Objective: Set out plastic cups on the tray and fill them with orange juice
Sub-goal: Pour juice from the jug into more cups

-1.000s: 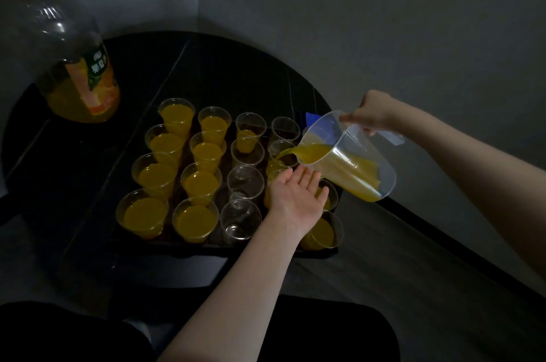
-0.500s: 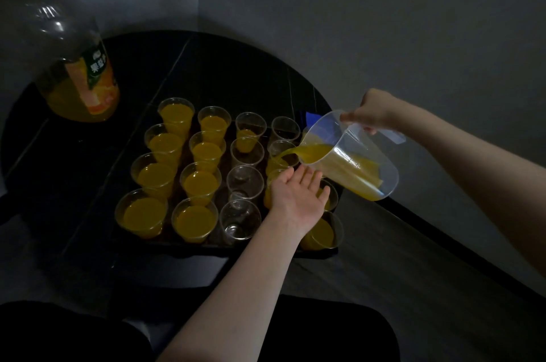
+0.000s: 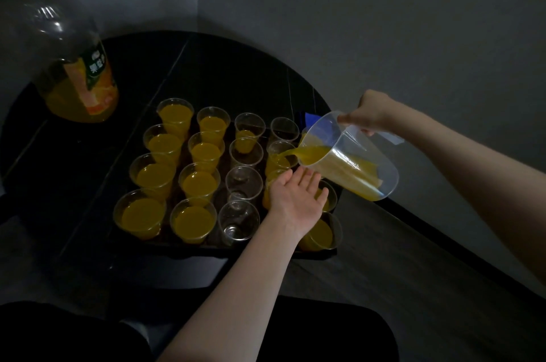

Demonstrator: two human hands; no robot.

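The right hand (image 3: 367,112) grips the handle of a clear plastic pitcher (image 3: 351,159), tilted with its spout down toward the left. Orange juice (image 3: 288,152) runs from the spout into a plastic cup (image 3: 282,154) just beyond the fingertips of the left hand (image 3: 297,197). The left hand is flat and relaxed, fingers extended, grasping nothing, hovering over cups in the same column on the dark tray (image 3: 319,253). To its left stand 2 columns of full cups, then 1 column of mostly unfilled cups. A large juice bottle (image 3: 75,72) stands well apart, far left of both hands.
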